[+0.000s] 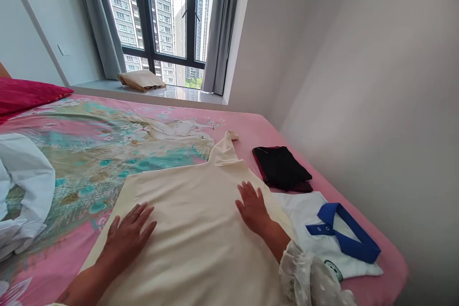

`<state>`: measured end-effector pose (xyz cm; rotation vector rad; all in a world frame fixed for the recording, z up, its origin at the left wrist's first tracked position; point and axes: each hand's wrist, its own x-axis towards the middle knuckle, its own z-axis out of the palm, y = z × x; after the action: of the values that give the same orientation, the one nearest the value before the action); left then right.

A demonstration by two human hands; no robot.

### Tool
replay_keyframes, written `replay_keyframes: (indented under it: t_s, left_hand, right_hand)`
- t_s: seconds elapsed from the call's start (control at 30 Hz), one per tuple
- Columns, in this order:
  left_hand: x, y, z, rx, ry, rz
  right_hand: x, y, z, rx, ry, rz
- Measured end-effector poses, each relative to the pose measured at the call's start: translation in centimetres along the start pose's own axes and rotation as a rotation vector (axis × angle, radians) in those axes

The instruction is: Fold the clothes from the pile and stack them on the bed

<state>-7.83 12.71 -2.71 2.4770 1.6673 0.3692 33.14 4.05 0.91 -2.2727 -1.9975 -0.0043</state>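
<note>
A cream high-necked top [193, 210] lies spread on the bed, its collar [225, 149] pointing toward the window. My left hand [129, 232] rests on the left part of the top, fingers spread and holding nothing. On its right part lies my right hand [253, 208], fingers also apart, below the shoulder. A sheer ruffled white cuff [297, 267] covers my right wrist. Just right of the top is a folded white polo shirt [304, 210] with a blue collar [353, 232]; the cream top partly covers its left side.
A folded black garment [281, 167] with dark red edges lies beyond the polo shirt. White cloth [28, 186] is bunched at the left on the patterned pink bedsheet [143, 138]. A red pillow [28, 95] sits far left. A beige folded bundle [141, 80] rests on the windowsill.
</note>
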Motion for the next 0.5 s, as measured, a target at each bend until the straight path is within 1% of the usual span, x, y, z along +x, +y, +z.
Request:
replay_keyframes:
  t_s: [0.03, 0.07, 0.1, 0.13, 0.2, 0.23, 0.27, 0.3, 0.37, 0.43, 0.47, 0.5]
  left_hand:
    - [0.6, 0.3, 0.0, 0.021, -0.028, -0.002]
    - [1.1, 0.3, 0.0, 0.043, -0.064, -0.018]
    - [1.5, 0.1, -0.1, 0.062, -0.101, -0.042]
    - [1.8, -0.2, -0.4, 0.075, -0.135, -0.074]
    - [2.5, -0.7, -1.1, 0.091, -0.172, -0.154]
    - [2.9, -0.8, -1.5, 0.100, -0.170, -0.192]
    - [3.3, -0.7, -1.7, 0.107, -0.155, -0.217]
    - [3.6, -0.5, -1.8, 0.112, -0.132, -0.221]
    - [4.2, -0.1, -1.7, 0.120, -0.079, -0.168]
    - [4.6, -0.1, -1.4, 0.118, -0.082, -0.127]
    - [4.8, -0.2, -1.2, 0.115, -0.102, -0.139]
    - [5.1, -0.4, -1.2, 0.113, -0.124, -0.166]
  right_hand:
    - [0.1, -0.7, 0.4, 0.031, -0.033, -0.098]
    - [0.2, -0.9, 0.9, 0.051, -0.079, -0.117]
    - [0.3, -0.6, 1.3, 0.052, -0.121, -0.059]
    - [0.6, 0.1, 1.7, 0.038, -0.148, 0.051]
    - [1.3, 1.6, 2.1, -0.003, -0.158, 0.284]
    - [1.7, 2.0, 2.1, -0.020, -0.154, 0.349]
    - [1.9, 2.0, 2.1, -0.028, -0.149, 0.364]
    - [2.0, 1.7, 2.0, -0.024, -0.136, 0.330]
    - [1.7, 0.6, 1.9, 0.009, -0.117, 0.167]
    - [1.1, -0.6, 2.0, 0.047, -0.135, 0.015]
    - [0.8, -0.9, 2.1, 0.056, -0.154, 0.003]
    - [0.7, -1.1, 2.1, 0.056, -0.179, 0.047]
